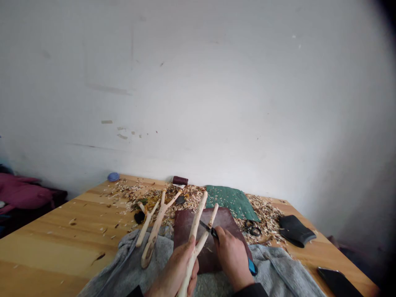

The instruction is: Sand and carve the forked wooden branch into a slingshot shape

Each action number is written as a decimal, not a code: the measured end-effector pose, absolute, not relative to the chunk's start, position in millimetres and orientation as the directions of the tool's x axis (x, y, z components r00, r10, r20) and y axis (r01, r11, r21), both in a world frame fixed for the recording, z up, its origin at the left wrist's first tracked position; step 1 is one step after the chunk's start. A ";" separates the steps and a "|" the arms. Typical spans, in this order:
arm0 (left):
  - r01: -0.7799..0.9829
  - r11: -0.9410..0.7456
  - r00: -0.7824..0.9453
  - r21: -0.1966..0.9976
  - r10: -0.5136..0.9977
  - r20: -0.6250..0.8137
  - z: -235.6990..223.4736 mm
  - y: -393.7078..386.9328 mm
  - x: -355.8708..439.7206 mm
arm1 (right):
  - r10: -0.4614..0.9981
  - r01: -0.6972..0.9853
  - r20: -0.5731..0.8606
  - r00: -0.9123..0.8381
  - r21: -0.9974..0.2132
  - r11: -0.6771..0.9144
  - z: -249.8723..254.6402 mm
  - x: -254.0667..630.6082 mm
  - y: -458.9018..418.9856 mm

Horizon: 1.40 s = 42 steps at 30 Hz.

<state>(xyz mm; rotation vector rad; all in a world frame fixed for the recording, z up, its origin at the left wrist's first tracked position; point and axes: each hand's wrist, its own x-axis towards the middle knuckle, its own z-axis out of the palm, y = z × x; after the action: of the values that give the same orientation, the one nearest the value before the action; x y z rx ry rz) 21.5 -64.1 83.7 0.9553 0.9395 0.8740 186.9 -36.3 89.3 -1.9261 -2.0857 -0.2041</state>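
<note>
My left hand (182, 262) is wrapped round a peeled, Y-shaped forked branch (196, 220), its two prongs pointing up and away. In my right hand (231, 255) is a knife (213, 232) with a black and blue handle. The dark blade lies against the right prong, near a brownish knot. Beneath both hands a dark red leather-like sheet (229, 218) rests on a grey cloth (272, 268). Two more peeled forks, a larger one (157, 225) and a smaller one (145, 227), lie to the left.
Wood shavings (266, 212) cover the back of the wooden table (46, 247). A green cloth (230, 200), scissors (253, 228), a black folded piece (296, 230) and a phone (338, 282) lie to the right. A thread spool (180, 180) stands by the wall.
</note>
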 end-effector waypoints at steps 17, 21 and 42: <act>-0.392 0.486 0.669 0.781 0.734 -0.121 82.5 -59.3 12.7 | 0.939 0.978 0.316 -0.136 -0.107 0.177 95.0 183.0 -43.6; -0.326 0.498 0.680 0.804 0.714 -0.166 81.7 -57.1 10.4 | 0.938 0.983 0.309 -0.159 -0.036 0.179 96.9 178.4 -47.1; -0.269 0.382 0.384 0.884 0.884 -0.266 90.1 -71.0 23.5 | 0.920 0.992 0.382 -0.087 0.121 0.043 77.8 172.1 -35.9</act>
<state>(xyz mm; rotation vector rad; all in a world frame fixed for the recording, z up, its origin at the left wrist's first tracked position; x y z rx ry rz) 23.5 -71.0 90.1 0.8633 0.8616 0.8650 172.1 -35.9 77.8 -1.9755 -2.1139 -0.5269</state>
